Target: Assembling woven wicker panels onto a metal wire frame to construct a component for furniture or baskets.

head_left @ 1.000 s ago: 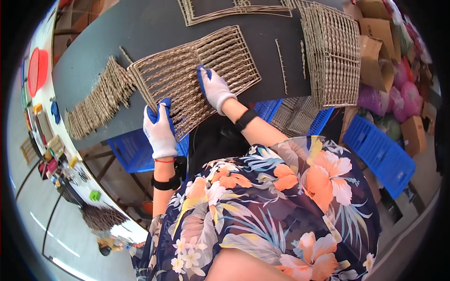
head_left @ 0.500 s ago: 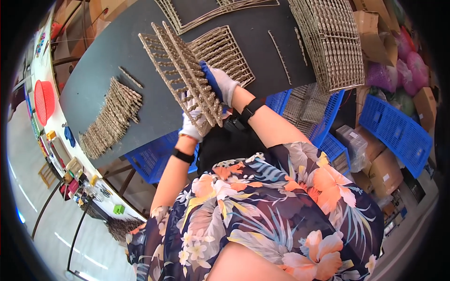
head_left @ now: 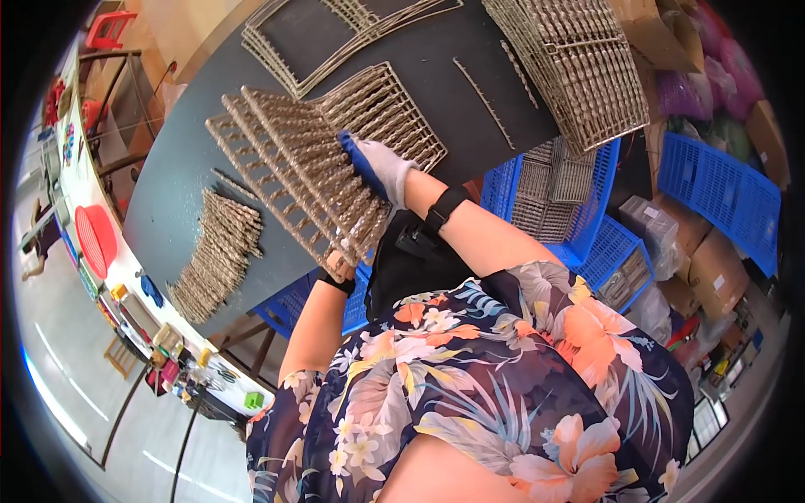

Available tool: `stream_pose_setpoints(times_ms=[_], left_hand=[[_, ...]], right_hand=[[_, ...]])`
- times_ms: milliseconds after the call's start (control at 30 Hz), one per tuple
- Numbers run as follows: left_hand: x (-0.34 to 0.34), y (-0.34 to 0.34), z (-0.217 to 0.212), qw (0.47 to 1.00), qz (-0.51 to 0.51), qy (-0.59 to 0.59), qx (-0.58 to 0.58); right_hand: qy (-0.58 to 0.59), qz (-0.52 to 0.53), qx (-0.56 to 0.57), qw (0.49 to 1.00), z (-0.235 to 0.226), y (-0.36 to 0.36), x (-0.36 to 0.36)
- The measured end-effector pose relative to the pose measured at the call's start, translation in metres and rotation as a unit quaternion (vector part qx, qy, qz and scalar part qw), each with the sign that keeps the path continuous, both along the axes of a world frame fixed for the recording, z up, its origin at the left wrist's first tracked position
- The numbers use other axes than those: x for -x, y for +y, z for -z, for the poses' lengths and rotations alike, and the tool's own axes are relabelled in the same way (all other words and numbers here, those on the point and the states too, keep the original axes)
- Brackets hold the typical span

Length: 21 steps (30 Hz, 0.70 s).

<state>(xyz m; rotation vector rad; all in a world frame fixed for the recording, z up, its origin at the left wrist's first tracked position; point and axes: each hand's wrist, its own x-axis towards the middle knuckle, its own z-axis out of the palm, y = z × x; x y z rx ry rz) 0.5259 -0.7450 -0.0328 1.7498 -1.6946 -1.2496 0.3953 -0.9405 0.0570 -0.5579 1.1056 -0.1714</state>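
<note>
Woven panel [head_left: 293, 180] tilted, against right hand [head_left: 381, 168] — gripped

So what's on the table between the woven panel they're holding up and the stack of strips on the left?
In the head view, one loose strip on bare dark table lies between the panel and the stack.

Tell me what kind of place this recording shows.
Most likely a small craft workshop making woven wicker goods: a dark worktable carries woven panels and a pile of woven strips, with blue plastic crates of more pieces and cardboard boxes beside it.
</note>
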Motion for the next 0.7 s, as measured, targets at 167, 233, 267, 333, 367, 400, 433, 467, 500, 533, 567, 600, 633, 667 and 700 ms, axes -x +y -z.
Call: stream_pose_setpoints(times_ms=[167,233,267,333,367,400,433,467,500,533,567,600,633,667,700], left_hand=[[0.005,0.0,0.011,0.975,0.085,-0.205,0.035],[0.002,0.002,0.022,0.968,0.102,-0.225,0.039],[0.0,0.003,0.028,0.965,0.112,-0.234,0.038],[-0.005,0.003,0.04,0.958,0.13,-0.254,0.033],[-0.006,0.002,0.044,0.954,0.14,-0.264,0.03],[-0.006,0.0,0.045,0.95,0.149,-0.273,0.027],[-0.004,-0.003,0.044,0.947,0.157,-0.278,0.028],[-0.002,-0.006,0.038,0.947,0.162,-0.277,0.029],[0.003,-0.011,0.03,0.955,0.159,-0.244,0.054],[0.009,-0.014,0.018,0.957,0.14,-0.239,0.086],[0.018,-0.014,0.002,0.957,0.121,-0.235,0.119],[0.024,-0.015,-0.016,0.957,0.111,-0.228,0.142],[0.025,-0.018,-0.034,0.971,0.109,-0.183,0.111],[0.026,-0.021,-0.051,0.98,0.102,-0.166,0.04],[0.028,-0.024,-0.063,0.984,0.099,-0.147,0.033]], right_hand=[[0.006,-0.071,0.159,0.985,0.017,0.001,0.003],[-0.039,0.002,0.037,0.999,0.018,0.002,0.007],[-0.017,-0.048,0.083,0.995,0.017,0.002,0.009],[0.016,-0.133,0.195,0.972,0.015,-0.002,0.012],[0.006,-0.096,0.133,0.986,0.013,-0.002,0.012],[0.035,-0.113,0.241,0.963,0.012,-0.004,0.012],[0.039,-0.115,0.372,0.92,0.011,-0.005,0.01],[0.059,-0.167,0.384,0.906,0.01,-0.007,0.009],[0.045,-0.189,0.332,0.923,0.011,-0.008,0.008],[0.046,-0.212,0.347,0.913,0.011,-0.008,0.006],[0.057,-0.232,0.354,0.904,0.011,-0.007,0.005],[0.061,-0.238,0.376,0.893,0.012,-0.007,0.004],[0.079,-0.252,0.419,0.869,0.013,-0.005,0.003],[0.078,-0.239,0.434,0.865,0.014,-0.003,0.003],[0.076,-0.23,0.449,0.86,0.014,-0.002,0.002]])
